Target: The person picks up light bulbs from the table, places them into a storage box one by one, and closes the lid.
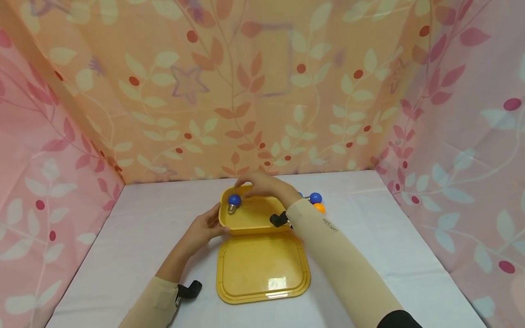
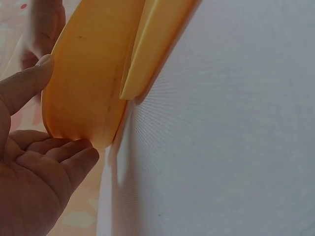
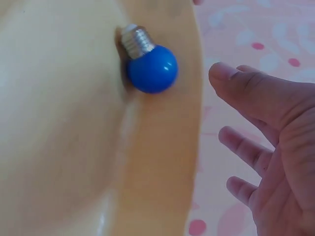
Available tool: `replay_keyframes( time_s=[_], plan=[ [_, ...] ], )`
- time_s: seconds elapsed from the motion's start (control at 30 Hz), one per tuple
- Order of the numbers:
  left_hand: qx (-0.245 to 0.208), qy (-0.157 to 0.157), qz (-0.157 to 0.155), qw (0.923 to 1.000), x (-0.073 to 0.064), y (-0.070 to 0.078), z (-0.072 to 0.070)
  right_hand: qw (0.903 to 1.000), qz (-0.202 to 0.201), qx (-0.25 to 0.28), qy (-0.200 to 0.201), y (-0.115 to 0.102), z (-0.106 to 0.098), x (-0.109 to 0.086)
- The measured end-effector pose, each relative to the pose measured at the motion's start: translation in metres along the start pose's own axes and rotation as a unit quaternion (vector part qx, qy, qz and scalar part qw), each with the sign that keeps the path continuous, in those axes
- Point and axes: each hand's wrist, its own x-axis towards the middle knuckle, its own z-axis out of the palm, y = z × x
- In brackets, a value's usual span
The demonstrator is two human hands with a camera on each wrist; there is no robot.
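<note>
A yellow plastic box (image 1: 254, 223) stands on the white cloth, its inside facing up, with a flat yellow lid (image 1: 262, 269) lying at its near side. One blue light bulb (image 1: 234, 200) with a metal screw base lies inside near the left wall; the right wrist view shows the same bulb (image 3: 153, 69) up close. My left hand (image 1: 203, 228) holds the box's left end, thumb (image 2: 29, 83) by the rim and fingers along the outer wall. Over the box's far side, my right hand (image 1: 262, 187) has its fingers spread and nothing in them.
Right of the box, partly behind the right forearm, lie another blue bulb (image 1: 315, 197) and an orange bulb (image 1: 319, 208). A sliver of blue shows beside them. White cloth (image 1: 164, 205) covers the table, with patterned curtains (image 1: 246, 114) at the back and sides.
</note>
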Motion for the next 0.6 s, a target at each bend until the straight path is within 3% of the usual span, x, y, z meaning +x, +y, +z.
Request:
replay_keyframes(
  time_s=[0.27, 0.4, 0.6],
  plan=[
    [0.008, 0.001, 0.012, 0.9999, 0.001, 0.0, -0.002, 0.9977, 0.004, -0.051, 0.045, -0.003, -0.027, -0.04],
    [0.012, 0.0, 0.011, 0.9999, 0.001, 0.0, -0.004, 0.9973, 0.012, -0.036, 0.063, -0.006, -0.033, -0.062],
    [0.018, 0.005, 0.008, 0.9998, 0.0, 0.001, -0.004, 0.9941, -0.02, -0.013, 0.106, 0.0, -0.027, -0.095]
  ],
)
